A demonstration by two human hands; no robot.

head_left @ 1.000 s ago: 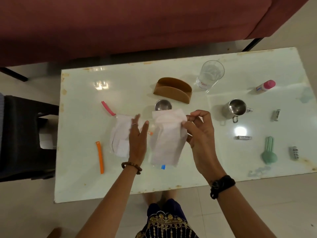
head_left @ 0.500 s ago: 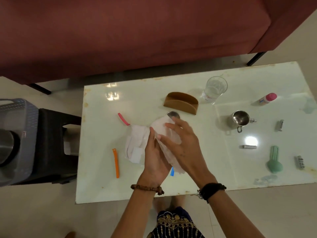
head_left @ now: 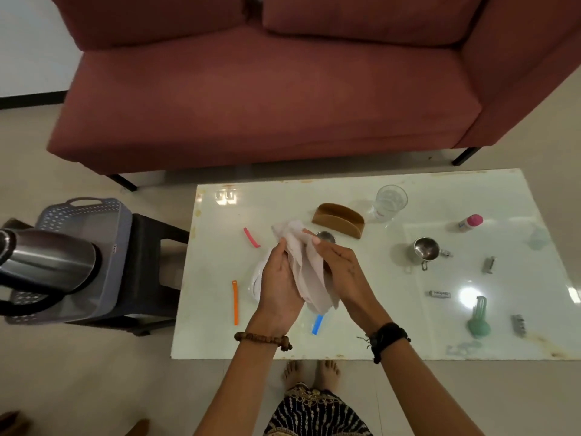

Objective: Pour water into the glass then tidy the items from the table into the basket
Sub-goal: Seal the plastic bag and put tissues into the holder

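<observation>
My left hand and my right hand press a bunch of white paper napkins between them, lifted just above the white table. A clear glass with water stands at the back of the table. The grey perforated basket sits on a dark stool at the left, with a steel kettle lying in it. A brown napkin holder stands just behind my hands.
On the table lie a pink clip, an orange clip, a blue clip, a steel mug, a pink-capped bottle, a small tube, a green brush and small metal clips. A red sofa stands behind.
My hands have gathered the spread napkins into one bunch and raised it off the table. The view has tilted up and left, bringing the basket and kettle into sight.
</observation>
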